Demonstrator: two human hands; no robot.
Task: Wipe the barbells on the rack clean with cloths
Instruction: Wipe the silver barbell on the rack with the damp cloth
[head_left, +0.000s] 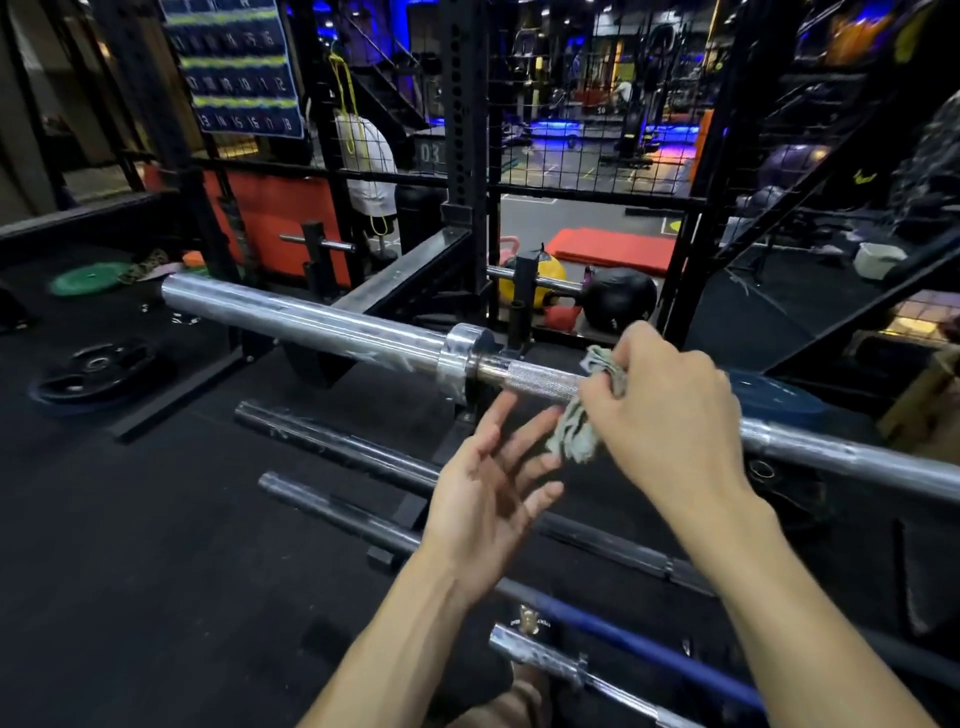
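Note:
A chrome barbell (311, 319) lies across the rack, its sleeve pointing left and its knurled shaft running right. My right hand (670, 410) grips a pale grey-green cloth (576, 426) wrapped over the shaft just right of the collar (460, 358). My left hand (493, 478) hovers below the shaft with fingers spread, its fingertips close to the hanging end of the cloth and holding nothing. Lower rungs of the rack carry a dark barbell (337, 447), another dark barbell (332, 512), and a blue-and-chrome barbell (613, 629).
Black rack uprights (467, 130) and a mesh fence stand behind the bar. A black weight plate (98, 369) and a green plate (88, 278) lie on the floor at left. A yellow ball (550, 275), a black ball (618, 299) and a red mat (613, 249) sit beyond.

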